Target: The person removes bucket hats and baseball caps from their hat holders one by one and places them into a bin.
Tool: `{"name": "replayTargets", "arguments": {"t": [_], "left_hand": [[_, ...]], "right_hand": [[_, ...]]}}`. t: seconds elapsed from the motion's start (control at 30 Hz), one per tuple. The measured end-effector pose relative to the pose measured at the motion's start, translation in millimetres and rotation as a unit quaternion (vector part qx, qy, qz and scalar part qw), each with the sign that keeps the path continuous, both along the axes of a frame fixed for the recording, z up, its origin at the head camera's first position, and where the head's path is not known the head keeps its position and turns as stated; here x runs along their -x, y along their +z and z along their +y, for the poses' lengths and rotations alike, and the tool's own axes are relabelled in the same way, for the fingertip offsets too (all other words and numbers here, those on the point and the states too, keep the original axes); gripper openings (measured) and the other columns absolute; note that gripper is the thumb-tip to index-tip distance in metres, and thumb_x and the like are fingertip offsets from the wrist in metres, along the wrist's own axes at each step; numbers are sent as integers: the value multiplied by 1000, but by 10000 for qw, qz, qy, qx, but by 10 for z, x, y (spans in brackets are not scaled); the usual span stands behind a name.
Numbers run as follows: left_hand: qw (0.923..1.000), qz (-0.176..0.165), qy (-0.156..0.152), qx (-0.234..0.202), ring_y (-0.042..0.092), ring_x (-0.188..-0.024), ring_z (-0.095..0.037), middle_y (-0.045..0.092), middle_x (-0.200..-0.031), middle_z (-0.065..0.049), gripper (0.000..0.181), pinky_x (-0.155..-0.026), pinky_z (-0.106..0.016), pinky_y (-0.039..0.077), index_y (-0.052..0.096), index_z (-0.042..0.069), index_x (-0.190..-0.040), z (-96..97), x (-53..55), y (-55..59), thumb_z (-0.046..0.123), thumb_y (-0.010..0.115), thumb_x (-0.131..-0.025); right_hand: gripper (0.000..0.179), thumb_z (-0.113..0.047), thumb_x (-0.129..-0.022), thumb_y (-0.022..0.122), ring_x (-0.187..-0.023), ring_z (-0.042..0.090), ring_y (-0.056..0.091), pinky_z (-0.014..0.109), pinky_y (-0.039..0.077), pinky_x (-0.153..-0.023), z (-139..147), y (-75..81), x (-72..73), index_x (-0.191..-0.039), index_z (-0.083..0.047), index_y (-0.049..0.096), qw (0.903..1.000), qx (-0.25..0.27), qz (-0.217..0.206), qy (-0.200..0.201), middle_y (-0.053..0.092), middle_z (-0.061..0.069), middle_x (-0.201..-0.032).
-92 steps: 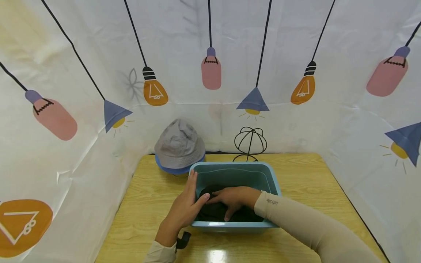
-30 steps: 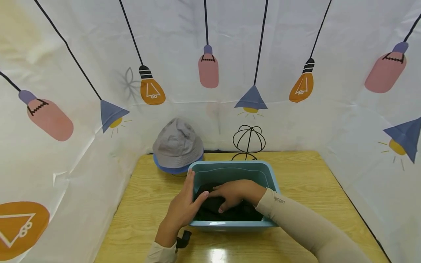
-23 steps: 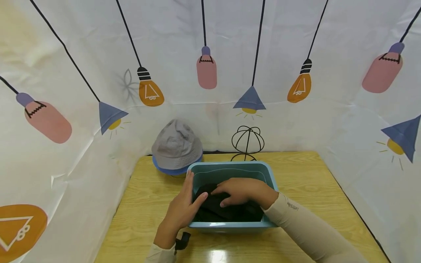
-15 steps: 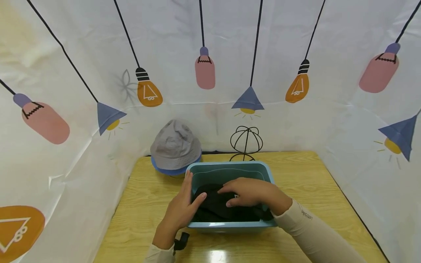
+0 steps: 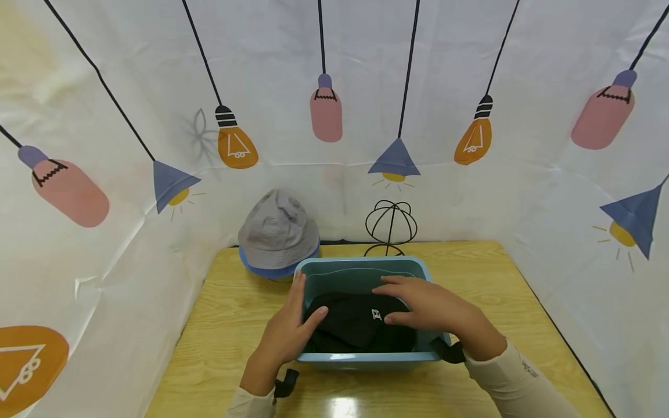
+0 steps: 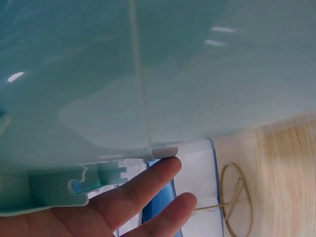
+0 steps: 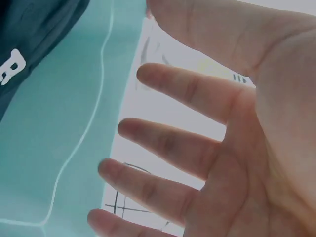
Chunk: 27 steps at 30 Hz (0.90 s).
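We find the left hand [image 5: 288, 331], fingers straight, against the blue bin [image 5: 366, 357], apparently to steady it. The right hand [image 5: 425, 303], fingers spread and holding nothing, hovers above. Between both hands, inside the bin, lies the black cap [image 5: 342, 322].

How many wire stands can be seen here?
2. A bare wire stand is behind the bin; a second stand is under the grey hat, mostly hidden, but partly showing in the left wrist view.
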<state>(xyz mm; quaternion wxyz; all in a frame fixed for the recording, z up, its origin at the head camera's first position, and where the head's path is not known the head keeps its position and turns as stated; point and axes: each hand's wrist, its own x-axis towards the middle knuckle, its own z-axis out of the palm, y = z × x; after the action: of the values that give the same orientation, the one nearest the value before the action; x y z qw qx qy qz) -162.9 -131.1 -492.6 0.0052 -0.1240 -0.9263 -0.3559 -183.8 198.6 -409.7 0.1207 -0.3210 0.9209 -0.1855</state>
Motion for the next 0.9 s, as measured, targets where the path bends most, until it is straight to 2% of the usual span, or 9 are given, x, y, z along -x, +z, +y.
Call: {"name": "replayTargets", "arguments": {"t": [0.17,0.3,0.4,0.53,0.77,0.9], "left_hand": [[10000,-86,28,-11,35,-153,-32,-2,-175,7,88,-111,-64,40,4,24,-169,8,-15,-9,64,46,-103],[9999,-128,50,-23,35,-153,-32,-2,-175,7,88,-111,-65,40,6,23,-169,11,-19,-19,67,44,-103],[9999,-162,45,-32,37,-152,-33,-3,-175,7,88,-110,-66,41,6,24,-169,14,-17,-23,69,43,-102],[9998,-180,69,-31,39,-151,-35,-3,-175,8,86,-107,-67,43,7,26,-169,12,-15,-8,69,42,-103],[9998,-171,120,16,36,-153,-33,-2,-175,9,86,-110,-68,39,8,26,-169,1,0,0,69,41,-103],[9998,-201,96,-14,33,-154,-31,-2,-175,9,86,-112,-68,37,8,25,-169,0,14,-1,70,41,-102]], "right_hand": [[63,-58,-97,65,-151,38,39,61,43,-111,192,-8,-138,-153,-31,52,9976,415,44,-561,34,7,-168],[78,-61,-96,64,-156,44,25,68,36,-114,310,-122,-229,-161,-28,39,9905,691,199,-1173,19,10,-173],[84,-60,-96,65,-156,49,19,74,31,-113,384,-243,-277,-165,-25,31,9848,880,343,-1460,14,12,-174],[85,-57,-98,65,-154,53,20,79,30,-108,431,-397,-325,-167,-29,23,9781,1206,435,-1641,12,16,-174],[91,-56,-98,64,-158,47,12,78,25,-112,382,-605,-356,-167,-35,10,9649,1882,-105,-1828,1,12,-175],[95,-59,-97,64,-158,47,10,80,25,-110,326,-698,-345,-167,-36,5,9604,1942,-128,-1994,-4,12,-175]]}}
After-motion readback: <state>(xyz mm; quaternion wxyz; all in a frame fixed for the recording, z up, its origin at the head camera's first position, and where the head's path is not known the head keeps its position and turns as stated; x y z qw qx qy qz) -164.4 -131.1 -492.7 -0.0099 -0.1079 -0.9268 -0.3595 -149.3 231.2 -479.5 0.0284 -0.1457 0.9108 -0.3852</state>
